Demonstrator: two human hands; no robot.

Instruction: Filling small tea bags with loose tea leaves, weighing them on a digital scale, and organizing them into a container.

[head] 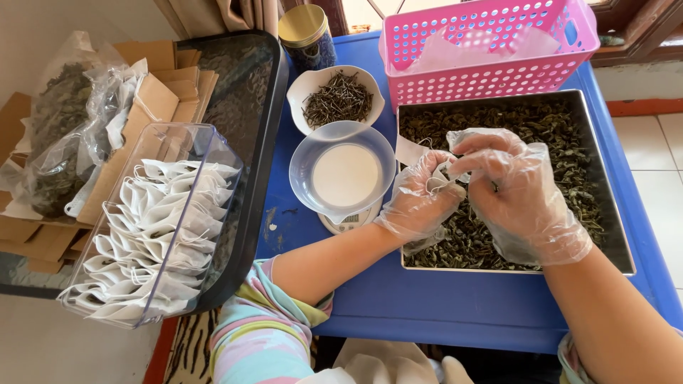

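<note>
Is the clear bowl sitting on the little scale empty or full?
Empty: the clear bowl shows only the white scale top through its bottom, no leaves inside.

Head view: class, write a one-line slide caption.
Gloved left hand and right hand hold a small white bag over a tray of dried leaves.

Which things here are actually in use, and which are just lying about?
In use: left hand and right hand, both gloved, holding a small white filter bag over the metal tray of dried leaves.

Lying about: pink basket, gold-lidded jar, cardboard sheets.
</note>
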